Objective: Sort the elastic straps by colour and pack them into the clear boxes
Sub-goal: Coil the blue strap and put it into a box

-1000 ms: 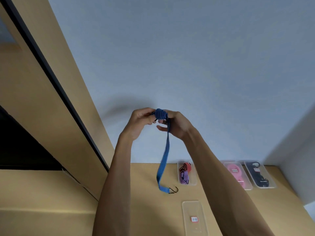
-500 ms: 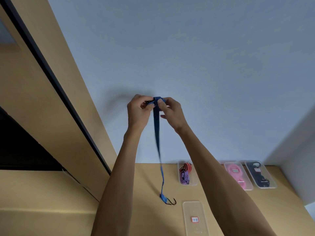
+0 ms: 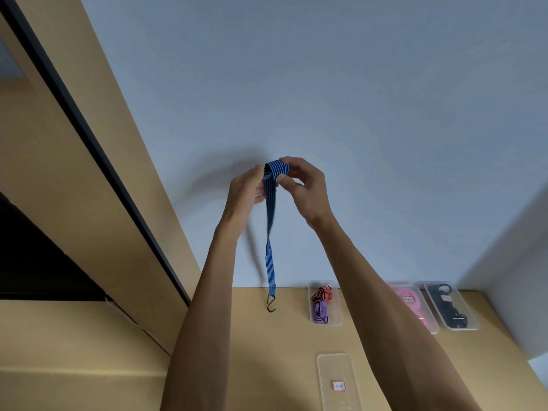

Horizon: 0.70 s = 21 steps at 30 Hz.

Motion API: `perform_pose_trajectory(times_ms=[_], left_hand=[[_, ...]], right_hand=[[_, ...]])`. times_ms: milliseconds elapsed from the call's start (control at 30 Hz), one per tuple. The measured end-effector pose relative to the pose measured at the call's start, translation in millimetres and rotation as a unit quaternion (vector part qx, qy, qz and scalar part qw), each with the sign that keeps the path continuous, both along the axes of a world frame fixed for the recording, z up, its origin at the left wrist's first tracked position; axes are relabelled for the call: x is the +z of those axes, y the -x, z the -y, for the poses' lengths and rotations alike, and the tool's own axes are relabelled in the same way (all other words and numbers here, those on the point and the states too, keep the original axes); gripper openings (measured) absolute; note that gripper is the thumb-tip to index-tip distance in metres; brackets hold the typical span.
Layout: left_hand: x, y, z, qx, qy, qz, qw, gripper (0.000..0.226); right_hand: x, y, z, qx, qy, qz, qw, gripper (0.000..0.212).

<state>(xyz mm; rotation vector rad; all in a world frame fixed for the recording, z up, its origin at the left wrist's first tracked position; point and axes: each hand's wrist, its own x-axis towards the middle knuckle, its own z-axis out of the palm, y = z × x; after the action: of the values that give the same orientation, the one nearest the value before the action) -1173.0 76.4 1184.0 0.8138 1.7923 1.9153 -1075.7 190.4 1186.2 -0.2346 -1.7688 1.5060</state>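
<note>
Pale blue-grey wall [image 3: 326,84] rose behind tan wooden tabletop [image 3: 267,351]. Left hand [image 3: 247,194] and right hand [image 3: 302,185] both pinched rolled top of blue black-striped elastic strap [image 3: 270,221], held high at centre; black hook [image 3: 271,304] dangled at 6 o'clock. Clear plastic boxes [image 3: 324,304] lay at 4 o'clock.

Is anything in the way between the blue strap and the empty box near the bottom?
Nothing visible is. The blue strap hangs from both hands above bare table, and the empty box lies below, to its right, nothing on it.
</note>
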Motion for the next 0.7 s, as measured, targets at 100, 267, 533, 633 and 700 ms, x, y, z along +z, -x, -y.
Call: perform_pose_trajectory(times_ms=[100,267,533,633,700], left_hand=[[2,0,-2,0.004,-0.02,0.017,1.0,0.034],[0,-10,-12,0.074,-0.04,0.054,0.995,0.023],[-17,-14,-13,0.082,-0.082,0.06,0.991,0.02],[-23,-14,-11,0.085,-0.093,0.033,0.992,0.034],[-27,-14,-11,0.074,-0.102,0.03,0.992,0.043]], right_hand=[[-1,1,-3,-0.019,-0.008,-0.006,1.0,0.029],[-9,2,-2,-0.046,0.024,-0.012,0.999,0.03],[-20,-2,0,-0.039,0.04,0.009,0.998,0.031],[-25,-4,1,-0.006,0.071,0.038,0.997,0.032],[-27,-5,3,-0.005,0.058,0.067,0.996,0.036]])
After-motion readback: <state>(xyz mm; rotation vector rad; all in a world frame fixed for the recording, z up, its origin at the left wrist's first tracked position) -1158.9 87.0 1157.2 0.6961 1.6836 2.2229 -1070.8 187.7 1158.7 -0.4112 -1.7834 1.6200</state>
